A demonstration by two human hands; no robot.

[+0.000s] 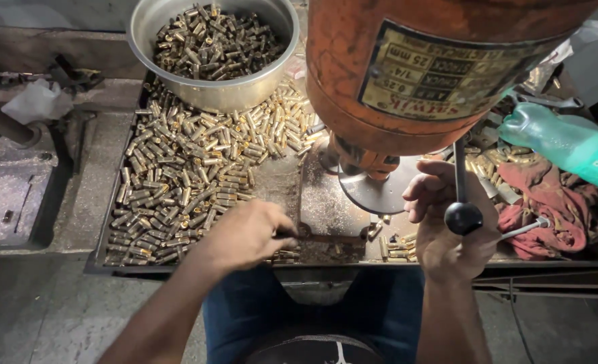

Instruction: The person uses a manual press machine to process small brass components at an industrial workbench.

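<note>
Seen from above your head, you are seated at a worn orange drill press (407, 67) whose motor housing fills the top right of the view. A shallow dark metal tray (110, 249) lies in front of you, heaped with small brass cylinders (177, 175), short tubes of dull gold colour lying on their sides and pointing every way. A round steel bowl (144, 40) at the far end of the tray holds more of them.

Your left hand (245, 236) reaches in from the lower left, palm down, knuckles up, fingers curled and pinched together at the near edge of the heap, beside the flat grey work plate (326, 209). Whether a piece sits between the fingertips cannot be made out.

Your right hand (447, 229) rises from the lower right, wrist bent back, fingers loosely curled just behind the press's feed lever (459, 168), a thin rod running nearly upright and ending in a black ball knob (463, 218). The knob sits in front of your palm; the hand is half closed, not clamped on it.

A red rag (548, 209) and a green plastic bottle (562, 141) lie to the right.
</note>
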